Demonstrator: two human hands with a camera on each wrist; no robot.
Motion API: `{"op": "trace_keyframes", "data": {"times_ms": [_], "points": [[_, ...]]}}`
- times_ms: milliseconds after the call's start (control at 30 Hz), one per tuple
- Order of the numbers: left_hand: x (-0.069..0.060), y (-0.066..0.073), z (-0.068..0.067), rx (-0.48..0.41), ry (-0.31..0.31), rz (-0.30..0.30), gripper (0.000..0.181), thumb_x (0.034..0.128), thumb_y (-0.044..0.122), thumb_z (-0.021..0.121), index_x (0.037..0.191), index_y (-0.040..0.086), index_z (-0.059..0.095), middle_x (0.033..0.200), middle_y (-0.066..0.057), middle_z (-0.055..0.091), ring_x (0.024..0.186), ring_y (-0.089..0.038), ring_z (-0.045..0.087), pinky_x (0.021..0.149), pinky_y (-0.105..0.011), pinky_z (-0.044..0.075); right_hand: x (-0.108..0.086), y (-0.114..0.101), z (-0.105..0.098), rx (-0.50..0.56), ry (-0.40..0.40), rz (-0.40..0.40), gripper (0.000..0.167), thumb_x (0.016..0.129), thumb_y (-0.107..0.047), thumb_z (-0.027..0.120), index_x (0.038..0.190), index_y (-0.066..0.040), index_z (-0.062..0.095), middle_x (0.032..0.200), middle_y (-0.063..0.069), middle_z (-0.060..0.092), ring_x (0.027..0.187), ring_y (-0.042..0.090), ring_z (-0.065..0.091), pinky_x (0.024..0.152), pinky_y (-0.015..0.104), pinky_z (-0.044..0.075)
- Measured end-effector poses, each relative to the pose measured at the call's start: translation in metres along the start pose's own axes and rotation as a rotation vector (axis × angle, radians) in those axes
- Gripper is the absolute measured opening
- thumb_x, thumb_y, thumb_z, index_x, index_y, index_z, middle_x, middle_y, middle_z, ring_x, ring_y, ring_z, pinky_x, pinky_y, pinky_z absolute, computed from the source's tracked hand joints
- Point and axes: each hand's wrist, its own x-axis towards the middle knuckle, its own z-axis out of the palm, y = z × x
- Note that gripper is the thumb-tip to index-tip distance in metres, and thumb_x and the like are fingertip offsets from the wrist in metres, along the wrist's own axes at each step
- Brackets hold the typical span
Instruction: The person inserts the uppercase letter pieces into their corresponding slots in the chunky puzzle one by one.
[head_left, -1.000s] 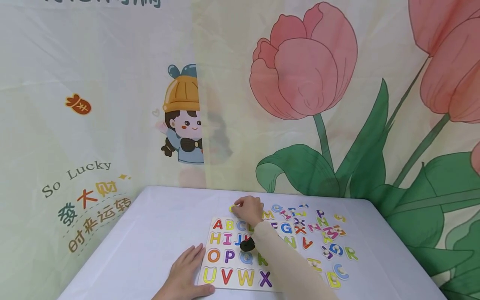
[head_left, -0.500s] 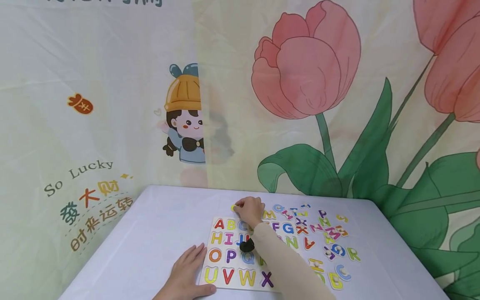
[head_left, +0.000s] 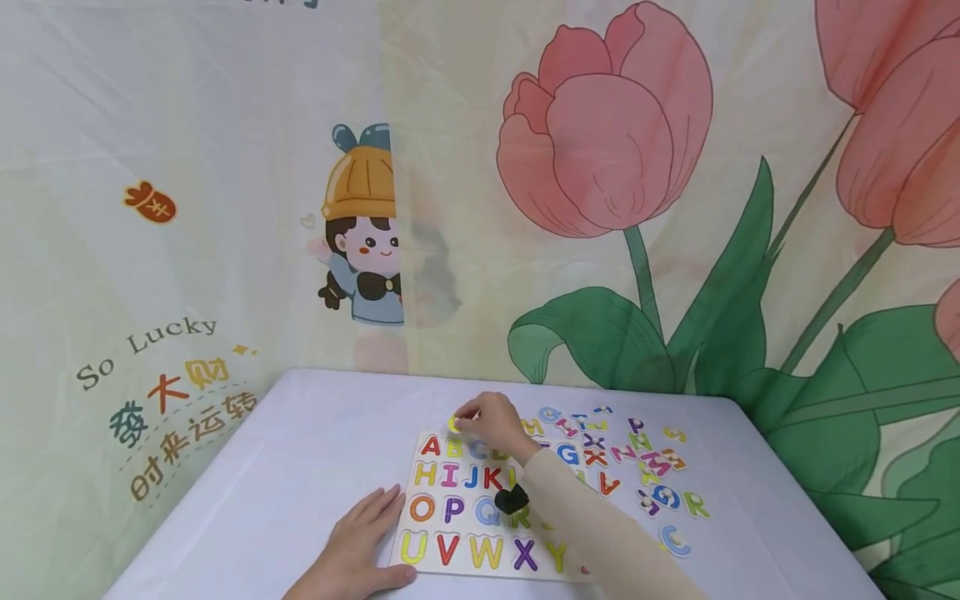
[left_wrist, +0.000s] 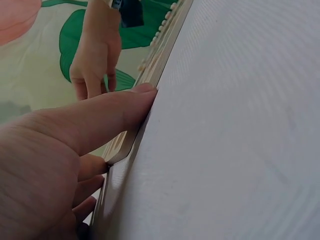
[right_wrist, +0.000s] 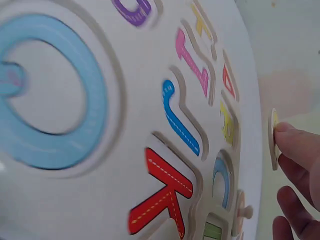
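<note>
A white alphabet board [head_left: 431,533] lies on the table, with coloured letter shapes in rows. My left hand [head_left: 356,542] lies at its front left corner, fingers extended along the left side. In the left wrist view the left thumb [left_wrist: 115,112] presses along the board's edge. Past the board's far edge, above the A and B, my right hand [head_left: 491,421] pinches a yellow letter piece [head_left: 453,423]. Seen edge-on in the right wrist view, that yellow piece [right_wrist: 273,140] is between thumb and fingers, apart from the board; which letter it is I cannot tell.
Loose letter pieces lie scattered right of and behind the board, among them a green R [head_left: 695,503] and a blue C [head_left: 675,540]. A knobbed piece [right_wrist: 242,212] sits at the board's far side. My right sleeve [head_left: 592,517] covers part of the board. A printed cloth [head_left: 450,208] hangs behind.
The right hand, with the yellow letter piece, has shifted slightly left and closer to the board's far edge. Its forearm has swung a little right, uncovering the K. The left hand stays at the corner.
</note>
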Motion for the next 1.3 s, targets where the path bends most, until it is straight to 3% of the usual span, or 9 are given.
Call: {"op": "trace_keyframes", "data": {"times_ms": [267, 533, 700, 800, 900, 967, 1033, 1200, 1300], "points": [[-0.003, -0.004, -0.003, 0.005, -0.005, 0.033, 0.11, 0.0784, 0.059, 0.086, 0.162, 0.002, 0.042, 0.171, -0.015, 0.034, 0.158, -0.047, 0.023, 0.119, -0.078, 0.02, -0.033, -0.011, -0.004, 0.004, -0.154, -0.12, 0.012, 0.096, -0.027, 0.082, 0.107, -0.025, 0.085, 0.094, -0.017, 0.068, 0.089, 0.009, 0.056, 0.077, 0.026, 0.047], [-0.004, -0.013, 0.005, 0.02, 0.105, 0.109, 0.107, 0.0773, 0.064, 0.084, 0.157, 0.003, 0.049, 0.167, -0.015, 0.042, 0.152, -0.046, 0.031, 0.116, -0.074, 0.027, -0.063, -0.024, -0.001, 0.021, -0.244, -0.257, 0.011, 0.093, -0.025, 0.085, 0.103, -0.021, 0.086, 0.085, -0.019, 0.066, 0.08, 0.002, 0.058, 0.073, 0.02, 0.048], [-0.003, -0.009, -0.001, -0.002, 0.039, 0.082, 0.107, 0.0805, 0.064, 0.082, 0.161, 0.003, 0.044, 0.17, -0.015, 0.036, 0.157, -0.046, 0.025, 0.12, -0.076, 0.021, -0.076, -0.028, 0.004, -0.001, -0.286, -0.35, 0.01, 0.093, -0.024, 0.085, 0.103, -0.024, 0.086, 0.084, -0.022, 0.065, 0.077, -0.003, 0.055, 0.072, 0.017, 0.046], [-0.004, -0.007, -0.003, 0.012, 0.021, 0.08, 0.107, 0.0814, 0.063, 0.082, 0.161, 0.003, 0.043, 0.171, -0.014, 0.036, 0.157, -0.045, 0.024, 0.12, -0.074, 0.022, -0.081, -0.027, 0.009, 0.015, -0.307, -0.366, 0.01, 0.094, -0.023, 0.084, 0.104, -0.023, 0.087, 0.084, -0.024, 0.066, 0.08, -0.003, 0.057, 0.077, 0.018, 0.048], [-0.004, -0.006, -0.002, 0.029, 0.026, 0.08, 0.107, 0.0809, 0.064, 0.082, 0.161, 0.004, 0.044, 0.17, -0.014, 0.037, 0.156, -0.044, 0.027, 0.12, -0.071, 0.025, -0.087, -0.025, 0.013, 0.026, -0.315, -0.372, 0.01, 0.095, -0.025, 0.083, 0.104, -0.025, 0.086, 0.086, -0.027, 0.069, 0.09, -0.004, 0.062, 0.1, 0.025, 0.051], [-0.004, -0.005, -0.002, 0.028, 0.016, 0.078, 0.107, 0.0813, 0.064, 0.082, 0.161, 0.004, 0.044, 0.17, -0.014, 0.036, 0.156, -0.044, 0.026, 0.12, -0.071, 0.024, -0.09, -0.024, 0.015, 0.026, -0.319, -0.388, 0.009, 0.095, -0.026, 0.082, 0.103, -0.026, 0.086, 0.086, -0.028, 0.07, 0.092, -0.004, 0.063, 0.107, 0.028, 0.049], [-0.003, -0.005, -0.003, 0.015, -0.008, 0.066, 0.107, 0.082, 0.063, 0.081, 0.162, 0.003, 0.042, 0.171, -0.015, 0.034, 0.158, -0.044, 0.023, 0.121, -0.073, 0.022, -0.092, -0.023, 0.017, 0.025, -0.325, -0.412, 0.007, 0.096, -0.027, 0.082, 0.102, -0.027, 0.086, 0.086, -0.028, 0.07, 0.09, -0.005, 0.063, 0.105, 0.027, 0.052], [-0.003, -0.004, -0.005, 0.0, -0.053, 0.046, 0.108, 0.0837, 0.061, 0.08, 0.163, 0.002, 0.038, 0.173, -0.016, 0.031, 0.159, -0.045, 0.019, 0.12, -0.077, 0.019, -0.097, -0.025, 0.02, 0.025, -0.342, -0.458, 0.008, 0.097, -0.027, 0.081, 0.103, -0.024, 0.086, 0.085, -0.022, 0.067, 0.077, -0.008, 0.056, 0.073, 0.014, 0.049], [-0.004, -0.003, -0.005, -0.003, -0.049, 0.056, 0.107, 0.0842, 0.061, 0.08, 0.163, 0.002, 0.038, 0.173, -0.016, 0.031, 0.159, -0.046, 0.02, 0.12, -0.077, 0.02, -0.101, -0.028, 0.023, 0.01, -0.342, -0.466, 0.008, 0.096, -0.026, 0.082, 0.103, -0.023, 0.086, 0.085, -0.021, 0.067, 0.076, -0.01, 0.054, 0.071, 0.011, 0.046]]}}
